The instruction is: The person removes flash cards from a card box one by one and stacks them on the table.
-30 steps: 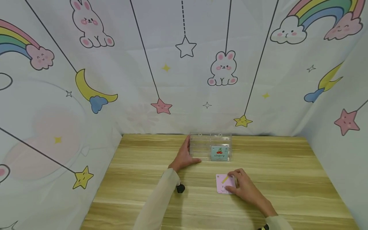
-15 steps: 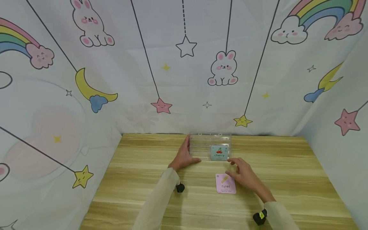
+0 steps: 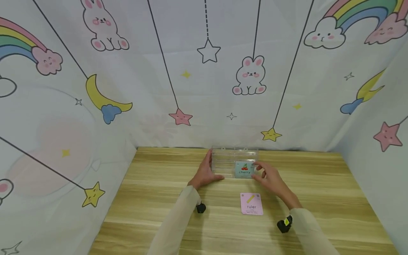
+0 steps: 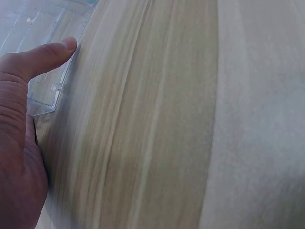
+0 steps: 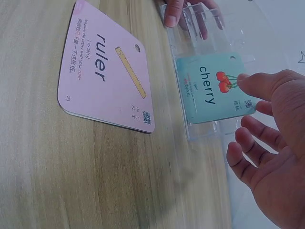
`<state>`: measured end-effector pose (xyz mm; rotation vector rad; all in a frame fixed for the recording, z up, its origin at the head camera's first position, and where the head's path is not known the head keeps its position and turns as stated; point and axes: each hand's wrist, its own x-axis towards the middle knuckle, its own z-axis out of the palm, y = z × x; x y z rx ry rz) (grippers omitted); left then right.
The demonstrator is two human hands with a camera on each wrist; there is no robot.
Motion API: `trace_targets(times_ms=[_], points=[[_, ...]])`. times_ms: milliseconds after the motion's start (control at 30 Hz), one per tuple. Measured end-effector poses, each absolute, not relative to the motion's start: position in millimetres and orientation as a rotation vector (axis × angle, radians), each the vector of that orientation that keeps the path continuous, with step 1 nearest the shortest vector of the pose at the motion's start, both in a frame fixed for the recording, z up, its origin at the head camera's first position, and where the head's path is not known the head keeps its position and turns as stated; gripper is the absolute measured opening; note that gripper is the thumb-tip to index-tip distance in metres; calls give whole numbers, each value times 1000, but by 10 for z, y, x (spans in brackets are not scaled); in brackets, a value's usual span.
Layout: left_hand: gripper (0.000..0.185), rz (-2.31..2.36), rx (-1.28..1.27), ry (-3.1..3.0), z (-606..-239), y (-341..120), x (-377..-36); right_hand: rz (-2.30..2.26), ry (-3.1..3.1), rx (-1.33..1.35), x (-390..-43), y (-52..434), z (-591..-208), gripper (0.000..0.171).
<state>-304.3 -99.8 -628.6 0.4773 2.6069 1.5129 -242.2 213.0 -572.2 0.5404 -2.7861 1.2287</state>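
Note:
A clear plastic box [image 3: 227, 159] stands at the back of the wooden table [image 3: 318, 184]. My left hand [image 3: 205, 173] grips its left end, thumb [image 4: 45, 57] along the front rim of the box [image 4: 45, 95]. A teal "cherry" card [image 3: 244, 169] leans against the box's front right. My right hand [image 3: 267, 176] hovers at that card with fingers spread and relaxed. In the right wrist view its thumb tip [image 5: 244, 82] meets the right edge of the cherry card [image 5: 209, 93]. A pink "ruler" card [image 3: 251, 204] lies flat in front, untouched, also seen as the ruler card [image 5: 107, 81].
Cartoon-printed cloth walls [image 3: 204, 88] close in the table at the back and both sides. Small black wrist cameras [image 3: 200, 207] sit under each sleeve. Bare wood stretches to the left and right of the hands.
My right hand let go of the ruler card and moved up and back to the cherry card at the box. The left hand stayed on the box.

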Motion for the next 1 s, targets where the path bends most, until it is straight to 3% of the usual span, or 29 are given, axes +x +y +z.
trace_targets(times_ms=[1000], points=[[137, 1491, 497, 2621, -6257, -992, -2998, 1295, -2700, 537, -2381, 2160, -5748, 38]])
